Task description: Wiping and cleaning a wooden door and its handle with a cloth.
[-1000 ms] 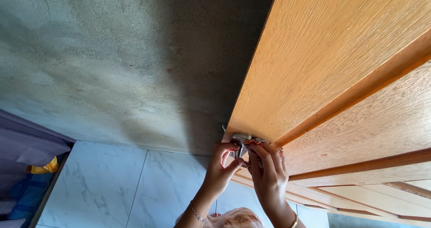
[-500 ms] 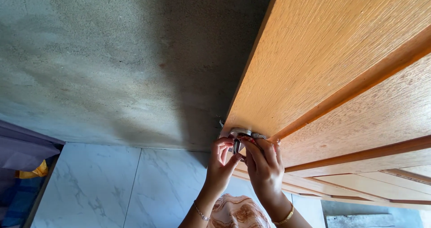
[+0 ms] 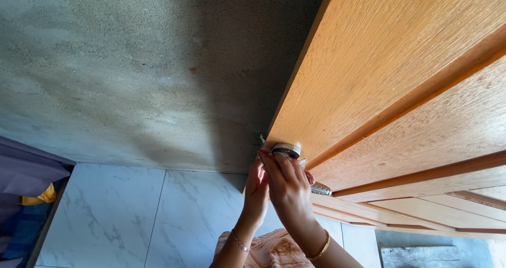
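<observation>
Rough grey plaster wall (image 3: 132,73) fills the space up and to the left of the hands, and white marble-veined floor tiles (image 3: 137,215) lie below and to their left. Right of the hands and above them stands a wooden door (image 3: 390,73), orange-brown with a raised grain and stepped panel mouldings that run off to the right.

Both hands meet at the door's edge, on a round silver-coloured metal door lock (image 3: 286,150). Its rim shows just above the fingertips, pressed against the wood. The right hand (image 3: 287,186) lies over the lock with its back to the camera, fingers curled close around the lower part of the fitting; red-painted nails show at the tips. The left hand (image 3: 256,191) is tucked directly beside it on the left, fingers bent inward and touching the same fitting from the wall side, though the right hand hides what exactly they grip. A flat strip of bright metal (image 3: 320,189) juts out just right of the right hand, along the door's lower moulding; whether it is joined to the lock cannot be told.

Each wrist wears a thin bracelet. Below the forearms shows patterned peach fabric (image 3: 274,249). Far to the lower left of the hands hangs a grey-purple cloth (image 3: 26,168) with a scrap of yellow beside it.
</observation>
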